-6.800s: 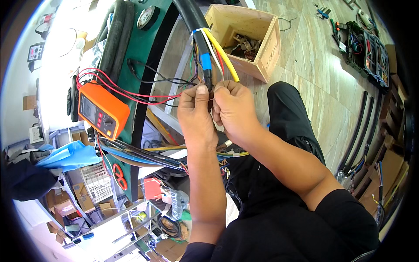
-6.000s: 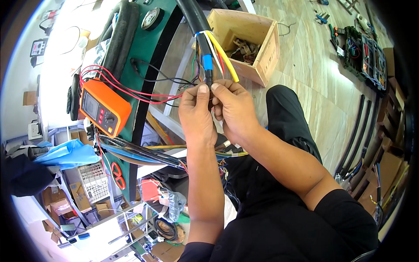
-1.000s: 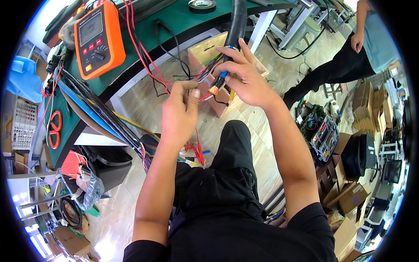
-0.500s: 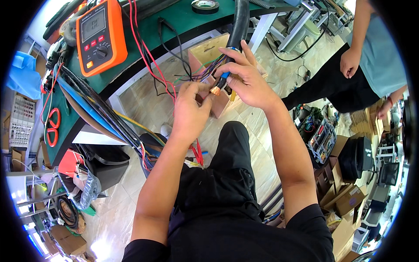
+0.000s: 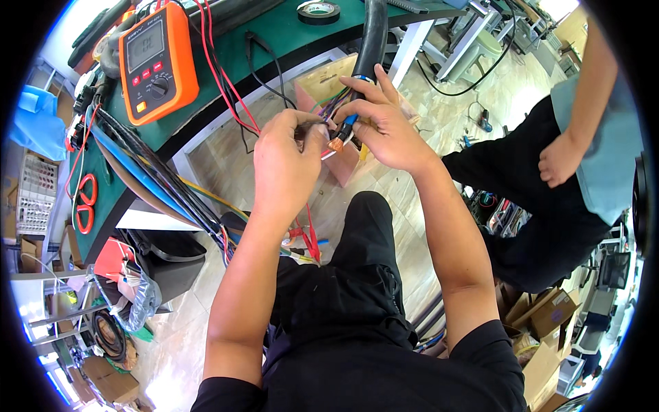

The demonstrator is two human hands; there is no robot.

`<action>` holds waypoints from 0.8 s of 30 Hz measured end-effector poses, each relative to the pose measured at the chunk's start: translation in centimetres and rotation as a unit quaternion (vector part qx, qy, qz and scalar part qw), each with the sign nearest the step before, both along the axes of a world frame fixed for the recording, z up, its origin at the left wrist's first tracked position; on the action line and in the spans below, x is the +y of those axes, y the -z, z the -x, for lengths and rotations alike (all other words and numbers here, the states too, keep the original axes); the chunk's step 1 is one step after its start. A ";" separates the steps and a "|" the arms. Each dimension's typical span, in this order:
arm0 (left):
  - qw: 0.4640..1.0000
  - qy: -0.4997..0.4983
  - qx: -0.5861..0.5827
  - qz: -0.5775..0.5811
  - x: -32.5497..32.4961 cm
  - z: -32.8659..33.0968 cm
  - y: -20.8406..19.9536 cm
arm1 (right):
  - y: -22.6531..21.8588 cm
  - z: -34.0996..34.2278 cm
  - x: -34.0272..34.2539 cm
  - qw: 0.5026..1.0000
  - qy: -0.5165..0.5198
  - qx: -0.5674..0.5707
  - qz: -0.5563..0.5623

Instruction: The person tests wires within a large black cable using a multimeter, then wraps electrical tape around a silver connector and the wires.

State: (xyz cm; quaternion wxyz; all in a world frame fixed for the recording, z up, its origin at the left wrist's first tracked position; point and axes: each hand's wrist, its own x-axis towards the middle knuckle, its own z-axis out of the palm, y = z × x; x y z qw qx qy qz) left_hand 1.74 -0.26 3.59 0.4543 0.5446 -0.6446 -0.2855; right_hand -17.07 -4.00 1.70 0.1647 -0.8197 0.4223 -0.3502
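A thick black cable (image 5: 371, 42) comes over the table's edge and splits into several thin coloured wires and a heavy black core. On that core is a blue band (image 5: 351, 119), and its end shows bare copper strands (image 5: 336, 144). My right hand (image 5: 392, 134) grips the cable core around the blue band, with fingers bent. Close by, my left hand (image 5: 285, 161) is closed in a pinch beside the thin wires. What its fingertips hold is mostly hidden; something dark shows between them. Red and black test leads (image 5: 233, 96) pass just behind the left hand.
On the green table (image 5: 226, 51) are an orange meter (image 5: 159, 65), a roll of tape (image 5: 318, 12) and red-handled scissors (image 5: 85, 202). A wooden box (image 5: 333, 79) stands below the cable. At right, another person's hand (image 5: 563, 161) hangs near cardboard boxes (image 5: 546, 312).
My left hand has shifted slightly left, still pinched. The cable and my right hand have barely moved. The other person has come closer at the right, covering part of the tool tray.
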 end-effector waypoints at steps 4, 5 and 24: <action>0.997 0.044 0.022 -0.052 0.7 0.7 -1.6 | 0.2 0.1 0.0 1.000 0.012 0.005 0.008; 0.997 0.054 0.049 -0.029 0.5 0.7 -0.9 | 0.3 0.1 0.0 1.000 0.011 0.000 0.008; 0.992 0.009 -0.041 0.123 2.3 1.9 2.6 | -0.7 -0.1 3.2 0.973 0.163 -0.148 -0.069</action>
